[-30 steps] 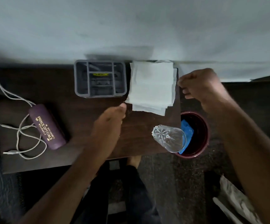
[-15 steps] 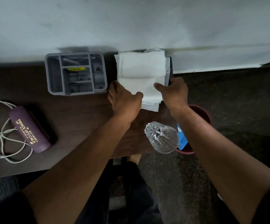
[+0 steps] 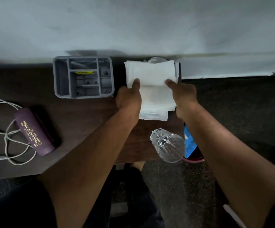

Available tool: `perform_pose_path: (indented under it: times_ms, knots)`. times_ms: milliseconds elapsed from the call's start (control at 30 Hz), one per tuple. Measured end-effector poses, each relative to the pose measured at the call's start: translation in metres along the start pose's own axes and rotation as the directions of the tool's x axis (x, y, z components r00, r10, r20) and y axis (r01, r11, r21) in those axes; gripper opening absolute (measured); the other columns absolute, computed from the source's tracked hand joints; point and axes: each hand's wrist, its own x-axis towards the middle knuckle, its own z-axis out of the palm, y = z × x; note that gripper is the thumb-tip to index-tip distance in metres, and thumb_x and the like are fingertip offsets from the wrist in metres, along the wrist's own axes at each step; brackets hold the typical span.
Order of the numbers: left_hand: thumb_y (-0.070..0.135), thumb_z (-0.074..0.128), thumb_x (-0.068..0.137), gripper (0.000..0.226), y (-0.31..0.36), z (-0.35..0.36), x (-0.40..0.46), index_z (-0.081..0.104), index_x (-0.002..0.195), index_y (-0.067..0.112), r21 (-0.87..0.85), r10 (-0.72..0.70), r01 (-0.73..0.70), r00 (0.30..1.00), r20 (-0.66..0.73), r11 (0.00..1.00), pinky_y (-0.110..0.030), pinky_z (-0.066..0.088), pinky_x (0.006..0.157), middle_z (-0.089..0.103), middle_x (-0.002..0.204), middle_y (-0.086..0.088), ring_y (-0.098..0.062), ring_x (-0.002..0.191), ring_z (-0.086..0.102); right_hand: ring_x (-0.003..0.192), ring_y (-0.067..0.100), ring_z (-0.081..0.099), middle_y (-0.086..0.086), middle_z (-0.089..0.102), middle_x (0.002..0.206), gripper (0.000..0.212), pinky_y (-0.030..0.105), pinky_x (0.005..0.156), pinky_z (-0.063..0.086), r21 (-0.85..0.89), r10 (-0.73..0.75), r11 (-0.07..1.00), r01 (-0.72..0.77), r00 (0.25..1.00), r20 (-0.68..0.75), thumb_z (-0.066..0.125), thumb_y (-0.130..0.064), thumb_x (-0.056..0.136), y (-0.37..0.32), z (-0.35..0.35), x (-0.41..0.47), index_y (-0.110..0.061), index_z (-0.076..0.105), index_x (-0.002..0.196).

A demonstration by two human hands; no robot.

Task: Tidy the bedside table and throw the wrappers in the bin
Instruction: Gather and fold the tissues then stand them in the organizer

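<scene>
Pale bedding or wall fills the top of the view, and below it runs the dark wooden bedside table [image 3: 87,122]. At its far right corner lies a loose stack of white tissues [image 3: 150,74], and both hands are on it: the left hand [image 3: 128,99] pinches the left edge with thumb on top, the right hand [image 3: 183,94] does the same at the right edge, each closed on the paper.

To square the stack well, both hands should press inward together and tap the sheets level, since the lower ones jut out toward the near side. The move should stay low and short, as a clear glass [image 3: 169,145] stands just near the right forearm at the table's edge.

A grey organizer [image 3: 83,77] sits just left of the tissues; a purple spectacle case [image 3: 34,130] and a white cable [image 3: 11,145] lie well apart at the left. The bin [image 3: 193,159] is mostly hidden behind the right arm, with something blue, perhaps a wrapper [image 3: 189,142], inside. The fingers under the paper cannot be seen.
</scene>
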Motion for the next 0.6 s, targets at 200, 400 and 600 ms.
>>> perform_pose_path:
  times_ms: [200, 400, 600]
  knots:
    - [0.030, 0.062, 0.100, 0.021, -0.002, -0.013, -0.016, 0.069, 0.106, 0.012, -0.053, 0.077, -0.075, 0.996, 0.034, 0.996, -0.049, 0.058, 0.098, 0.075, 0.112, -0.011, -0.031, 0.105, 0.071, 0.081, 0.026, 0.071, 0.004, 0.077, 0.084, 0.037, 0.035, 0.074, 0.059, 0.128, -0.029, 0.992, 0.022, 0.998, 0.055, 0.086, -0.033, 0.080, -0.004, -0.020, -0.013, 0.001, 0.072, 0.090]
    - [0.039, 0.060, 0.101, 0.023, -0.005, -0.047, -0.082, 0.069, 0.098, 0.018, -0.094, 0.311, -0.313, 0.950, -0.036, 0.945, -0.022, 0.055, 0.065, 0.074, 0.086, 0.008, 0.003, 0.075, 0.069, 0.082, 0.035, 0.077, 0.016, 0.080, 0.092, 0.038, 0.056, 0.079, 0.063, 0.156, -0.257, 0.961, 0.226, 0.940, 0.222, 0.084, -0.031, 0.081, -0.035, -0.056, -0.073, 0.003, 0.074, 0.095]
    - [0.047, 0.060, 0.095, 0.025, -0.001, -0.117, -0.127, 0.070, 0.091, 0.024, -0.115, 0.420, -0.424, 0.906, -0.059, 0.898, -0.026, 0.052, 0.063, 0.075, 0.080, 0.012, -0.001, 0.072, 0.065, 0.085, 0.030, 0.079, 0.007, 0.081, 0.091, 0.023, 0.049, 0.073, 0.065, 0.194, -0.501, 0.864, 0.464, 0.830, 0.246, 0.079, -0.039, 0.085, -0.048, -0.067, -0.180, -0.018, 0.081, 0.093]
